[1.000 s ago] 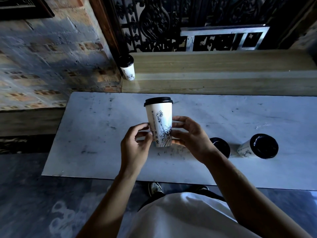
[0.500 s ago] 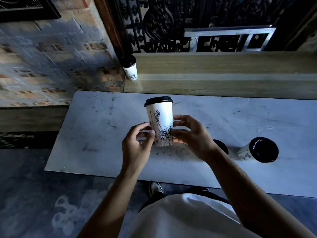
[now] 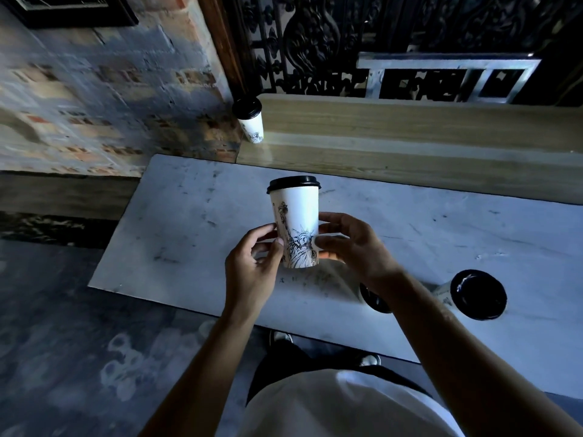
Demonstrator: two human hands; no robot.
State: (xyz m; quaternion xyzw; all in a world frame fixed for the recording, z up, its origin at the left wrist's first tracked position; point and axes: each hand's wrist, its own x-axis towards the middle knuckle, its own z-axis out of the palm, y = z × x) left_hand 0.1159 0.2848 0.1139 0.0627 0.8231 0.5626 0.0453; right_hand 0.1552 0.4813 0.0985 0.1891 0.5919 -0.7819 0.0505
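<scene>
A tall white paper cup (image 3: 298, 216) with a black lid and a Statue of Liberty drawing stands upright on the white marble table (image 3: 176, 234). My left hand (image 3: 252, 269) pinches its lower left side with thumb and fingertips. My right hand (image 3: 350, 247) grips its lower right side, fingers curled round it. The drawing faces me.
Two more black-lidded cups stand on the table at the right: one (image 3: 373, 299) partly hidden behind my right wrist, another (image 3: 473, 294) farther right. A fourth cup (image 3: 250, 123) stands on the wooden bench (image 3: 410, 143) behind the table, by the brick wall (image 3: 94, 99).
The cup has been turned in my hands, so the drawing now faces me more fully. Both hands stay on its lower part.
</scene>
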